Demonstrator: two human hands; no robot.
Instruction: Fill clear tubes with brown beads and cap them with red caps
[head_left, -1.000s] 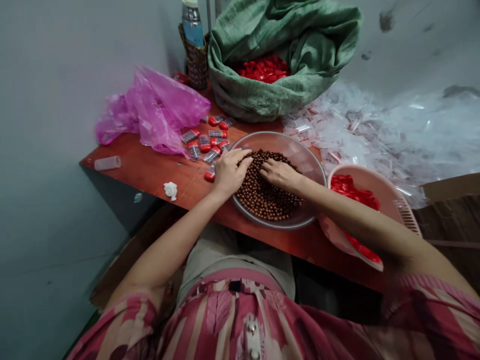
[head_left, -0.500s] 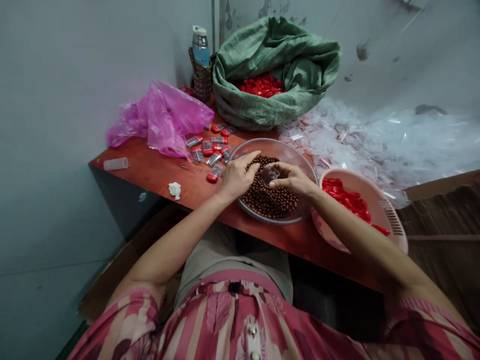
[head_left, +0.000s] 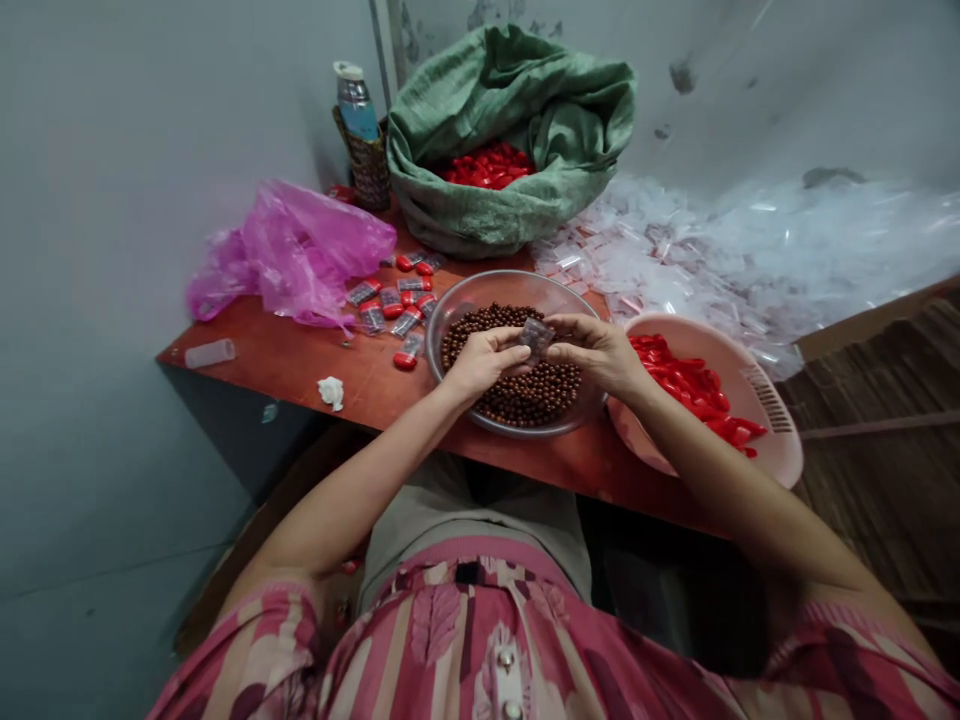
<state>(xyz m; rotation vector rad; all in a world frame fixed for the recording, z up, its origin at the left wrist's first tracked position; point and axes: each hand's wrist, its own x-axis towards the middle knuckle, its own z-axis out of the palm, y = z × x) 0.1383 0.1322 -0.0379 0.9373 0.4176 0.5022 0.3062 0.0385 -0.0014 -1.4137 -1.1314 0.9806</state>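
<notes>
Fingers of a worker's left hand [head_left: 484, 365] and right hand [head_left: 600, 355] clamp a small clear case [head_left: 536, 338] between them above a bowl [head_left: 525, 284] of brown beads [head_left: 529, 400] on a red counter [head_left: 375, 385]. A pink basket [head_left: 739, 375] of red pieces [head_left: 675, 385] crowds its right; a green sack [head_left: 487, 225] and heaped clear plastic [head_left: 675, 250] stand behind. Red-ended cases [head_left: 407, 352] and a pink bag [head_left: 300, 260] lie left, bare counter running to the front edge. The blue label on a bottle [head_left: 358, 120] is illegible.
</notes>
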